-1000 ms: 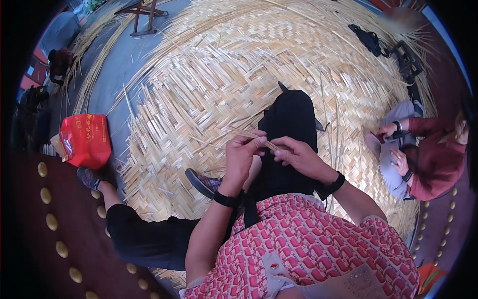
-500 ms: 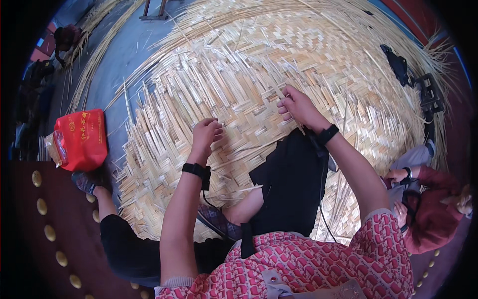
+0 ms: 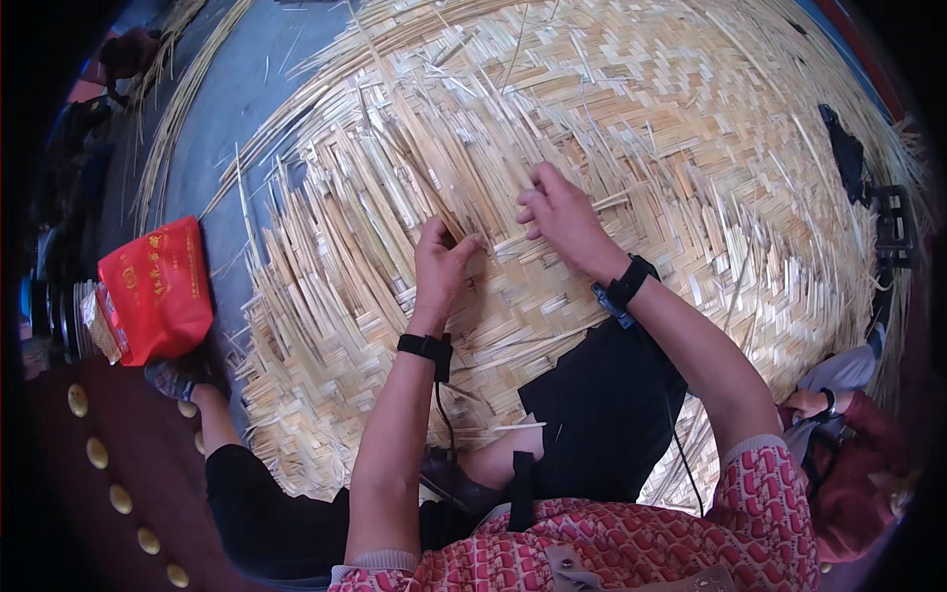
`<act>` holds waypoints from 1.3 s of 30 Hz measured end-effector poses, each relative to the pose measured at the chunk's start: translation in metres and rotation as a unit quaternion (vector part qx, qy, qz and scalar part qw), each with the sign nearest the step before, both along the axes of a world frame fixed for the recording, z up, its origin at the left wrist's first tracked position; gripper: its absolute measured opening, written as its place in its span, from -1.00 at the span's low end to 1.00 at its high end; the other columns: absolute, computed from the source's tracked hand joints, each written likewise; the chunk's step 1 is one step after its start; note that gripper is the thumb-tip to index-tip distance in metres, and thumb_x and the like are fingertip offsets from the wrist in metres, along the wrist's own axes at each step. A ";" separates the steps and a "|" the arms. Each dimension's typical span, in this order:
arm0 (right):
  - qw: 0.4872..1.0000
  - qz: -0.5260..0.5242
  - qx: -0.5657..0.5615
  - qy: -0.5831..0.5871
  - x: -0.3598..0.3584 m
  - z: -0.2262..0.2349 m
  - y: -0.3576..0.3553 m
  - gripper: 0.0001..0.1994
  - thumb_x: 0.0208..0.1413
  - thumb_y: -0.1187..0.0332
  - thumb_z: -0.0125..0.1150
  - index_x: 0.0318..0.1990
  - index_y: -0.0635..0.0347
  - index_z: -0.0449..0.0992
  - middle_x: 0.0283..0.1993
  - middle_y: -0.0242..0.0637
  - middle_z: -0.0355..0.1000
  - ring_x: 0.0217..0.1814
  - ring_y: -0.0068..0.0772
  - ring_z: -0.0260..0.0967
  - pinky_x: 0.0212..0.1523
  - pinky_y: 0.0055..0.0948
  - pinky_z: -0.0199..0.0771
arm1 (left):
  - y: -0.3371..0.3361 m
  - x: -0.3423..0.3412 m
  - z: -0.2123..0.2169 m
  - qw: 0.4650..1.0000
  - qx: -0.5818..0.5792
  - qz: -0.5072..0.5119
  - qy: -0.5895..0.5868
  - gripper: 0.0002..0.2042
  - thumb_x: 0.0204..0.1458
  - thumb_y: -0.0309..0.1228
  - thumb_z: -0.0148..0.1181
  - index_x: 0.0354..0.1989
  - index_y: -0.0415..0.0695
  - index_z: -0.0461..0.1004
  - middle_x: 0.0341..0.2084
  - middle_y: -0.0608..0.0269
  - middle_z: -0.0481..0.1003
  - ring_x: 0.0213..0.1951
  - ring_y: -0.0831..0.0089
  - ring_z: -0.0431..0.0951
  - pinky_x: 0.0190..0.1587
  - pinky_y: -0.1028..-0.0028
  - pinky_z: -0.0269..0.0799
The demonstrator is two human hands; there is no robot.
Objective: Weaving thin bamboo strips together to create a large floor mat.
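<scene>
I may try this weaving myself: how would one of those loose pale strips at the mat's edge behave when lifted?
Probably springy rather than floppy: the loose strips fan out nearly straight past the woven mat. Likely very light, being thin and flat. The left hand and right hand press some down, which suggests they flex without snapping.

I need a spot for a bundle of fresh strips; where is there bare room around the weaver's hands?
The bare blue floor between the mat's loose strip ends and the red bag is free. The finished weave beyond the right hand lies flat and open. Around the left hand it is crowded with strips, and a second person sits at lower right.
</scene>
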State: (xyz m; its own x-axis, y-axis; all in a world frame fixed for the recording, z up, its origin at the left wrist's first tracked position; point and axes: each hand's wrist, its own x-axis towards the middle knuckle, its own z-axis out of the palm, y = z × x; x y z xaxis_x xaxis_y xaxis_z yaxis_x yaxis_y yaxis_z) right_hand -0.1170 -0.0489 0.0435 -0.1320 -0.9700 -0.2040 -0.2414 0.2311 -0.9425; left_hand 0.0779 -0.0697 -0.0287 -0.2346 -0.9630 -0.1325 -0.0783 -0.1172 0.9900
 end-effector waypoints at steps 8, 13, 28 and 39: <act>0.943 0.297 -0.032 0.144 0.014 -0.021 -0.027 -0.93 0.07 0.48 0.12 -0.40 0.26 0.39 -0.37 -0.22 0.41 -0.42 -0.36 0.39 -0.46 -0.41 0.37 | 0.002 0.017 0.018 0.989 0.100 0.033 0.104 -0.66 0.06 -0.58 0.17 0.04 -0.16 0.38 -0.19 0.28 0.50 -0.17 0.50 0.51 -0.10 0.53 0.44; 0.908 0.336 0.038 0.246 0.014 0.003 -0.033 -0.87 -0.06 0.42 0.24 -0.44 0.25 0.42 -0.56 -0.18 0.40 -0.43 -0.13 0.40 -0.36 -0.31 0.38 | 0.057 -0.002 0.029 0.911 0.140 0.332 0.199 -0.76 0.10 -0.58 0.10 -0.04 -0.32 0.42 -0.30 0.19 0.47 -0.32 0.44 0.53 -0.26 0.52 0.58; 0.860 0.247 -0.124 0.429 0.011 -0.008 -0.009 -0.84 0.07 0.44 -0.06 -0.23 0.23 0.42 -0.25 0.02 0.38 -0.25 0.09 0.43 -0.26 -0.11 0.44 | 0.050 0.013 0.037 0.970 -0.071 0.216 -0.084 -0.84 0.01 -0.58 0.12 -0.22 -0.28 0.47 -0.57 0.32 0.44 -0.53 0.64 0.39 -0.49 0.60 0.35; 0.871 0.333 -0.066 0.355 -0.001 -0.015 -0.009 -0.85 -0.04 0.39 0.09 -0.33 0.27 0.44 -0.30 -0.01 0.46 -0.20 0.07 0.43 -0.20 -0.10 0.42 | 0.059 0.029 0.035 0.979 0.043 0.199 0.025 -0.94 0.01 -0.60 0.16 -0.33 -0.25 0.46 -0.56 0.33 0.45 -0.58 0.62 0.40 -0.52 0.61 0.36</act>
State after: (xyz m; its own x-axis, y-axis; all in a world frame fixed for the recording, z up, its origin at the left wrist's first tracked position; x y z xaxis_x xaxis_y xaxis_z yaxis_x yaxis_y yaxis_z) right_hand -0.1178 -0.0580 0.0280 0.4218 -0.8886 -0.1804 -0.8134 -0.2829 -0.5083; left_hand 0.1067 -0.0107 0.0066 0.1481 -0.9652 -0.2156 0.0379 -0.2123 0.9765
